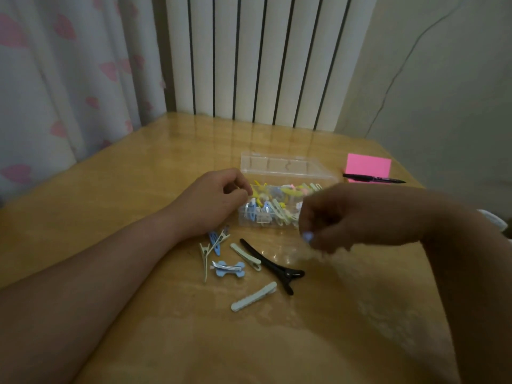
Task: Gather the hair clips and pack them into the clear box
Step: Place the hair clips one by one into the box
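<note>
Our left forearm (83,286) reaches in from the near left corner of the desk (133,173), and our right forearm (465,273) comes in over the near right edge. The left hand (216,200) rests against the left wall of the clear box (245,216) with its fingers loosely curled and nothing visibly held. The right hand (343,217) hovers at the box's near right corner. Motion blur hides its fingers, so we cannot tell whether the pale-blue speck at its fingertips is a clip in its grasp.

The box stands toward the far edge, its lid (279,164) upright behind it, and is well filled with packed clips (277,200). Several loose clips lie between the box and the near edge.

Step in hand, as we judge it: loading.
1. Brace the box with the left hand.
2. Lower each clip flat, parallel to the box's long wall, so the lid can close.

Orientation:
- The black clip (270,263) lies diagonally, with its tip toward the box and its hinge end toward the near right.
- The mint clip (253,296) runs from near left to far right.
- The bone-shaped blue clip (230,268) lies roughly parallel to the near edge.

We advise turning the long clips lengthwise before release.
</note>
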